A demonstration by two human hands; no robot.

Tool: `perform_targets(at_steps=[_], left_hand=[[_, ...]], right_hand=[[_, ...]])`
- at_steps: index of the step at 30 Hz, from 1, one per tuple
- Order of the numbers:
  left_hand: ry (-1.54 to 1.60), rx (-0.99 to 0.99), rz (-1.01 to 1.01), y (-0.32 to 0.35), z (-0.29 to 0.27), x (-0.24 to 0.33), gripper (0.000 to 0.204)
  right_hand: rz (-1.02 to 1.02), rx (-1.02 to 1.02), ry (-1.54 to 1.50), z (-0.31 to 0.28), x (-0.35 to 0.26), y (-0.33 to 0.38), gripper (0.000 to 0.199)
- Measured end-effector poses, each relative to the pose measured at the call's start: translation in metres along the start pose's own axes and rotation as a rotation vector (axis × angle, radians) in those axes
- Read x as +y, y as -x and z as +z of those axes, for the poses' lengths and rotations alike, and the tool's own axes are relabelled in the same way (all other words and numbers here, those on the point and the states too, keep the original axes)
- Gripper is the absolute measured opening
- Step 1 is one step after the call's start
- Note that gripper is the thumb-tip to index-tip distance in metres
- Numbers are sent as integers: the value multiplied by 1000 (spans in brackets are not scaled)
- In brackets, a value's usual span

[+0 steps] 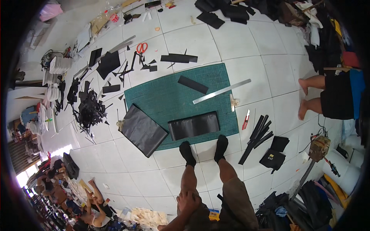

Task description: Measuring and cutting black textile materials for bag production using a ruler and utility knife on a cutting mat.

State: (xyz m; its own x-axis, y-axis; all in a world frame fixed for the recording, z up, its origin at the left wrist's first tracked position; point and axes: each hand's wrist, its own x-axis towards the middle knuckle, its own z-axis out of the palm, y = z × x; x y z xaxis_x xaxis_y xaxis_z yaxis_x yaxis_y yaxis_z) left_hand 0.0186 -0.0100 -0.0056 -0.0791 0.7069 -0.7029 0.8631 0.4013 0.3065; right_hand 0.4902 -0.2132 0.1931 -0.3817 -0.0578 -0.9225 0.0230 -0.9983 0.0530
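Note:
My left hand [188, 203] rests on my left knee, its fingers laid loosely over it and holding nothing. My right hand is out of view. In front of my socked feet lies a green cutting mat [154, 92]. On its near edge is a folded black sheet bundle [194, 126]. A larger black rectangular stack [143, 130] lies tilted at the mat's left corner, a metal clip [120, 124] beside it. A steel ruler [221, 91] crosses the mat's right edge, near a black strip [192, 84]. Another clip [234, 102] grips the right edge.
Right of the mat are a red utility knife [246, 119], black strips [256, 136] and folded black pieces [274, 156]. Orange-handled scissors [142, 47] and black scraps [90, 109] lie far left. A person's bare legs [314, 96] stretch in from the right. Other people sit lower left.

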Motion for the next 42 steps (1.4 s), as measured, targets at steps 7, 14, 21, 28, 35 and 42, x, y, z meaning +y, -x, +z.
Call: perform_targets(at_steps=[7, 14, 21, 28, 35, 42], left_hand=[[-7, -82, 26, 17, 17, -13, 38], [130, -231, -8, 28, -8, -25, 39], [102, -244, -15, 23, -26, -37, 39], [76, -315, -34, 27, -23, -42, 39], [99, -335, -14, 24, -18, -45, 41], [89, -257, 28, 26, -9, -41, 40]], right_hand=[[-88, 265, 59, 60, -75, -10, 41], [-307, 640, 470, 72, -26, -68, 38], [-140, 467, 16, 126, -94, -63, 37], [-59, 366, -242, 148, -164, -62, 37], [-24, 310, -336, 154, -197, -73, 36], [15, 294, -419, 162, -214, -75, 35]])
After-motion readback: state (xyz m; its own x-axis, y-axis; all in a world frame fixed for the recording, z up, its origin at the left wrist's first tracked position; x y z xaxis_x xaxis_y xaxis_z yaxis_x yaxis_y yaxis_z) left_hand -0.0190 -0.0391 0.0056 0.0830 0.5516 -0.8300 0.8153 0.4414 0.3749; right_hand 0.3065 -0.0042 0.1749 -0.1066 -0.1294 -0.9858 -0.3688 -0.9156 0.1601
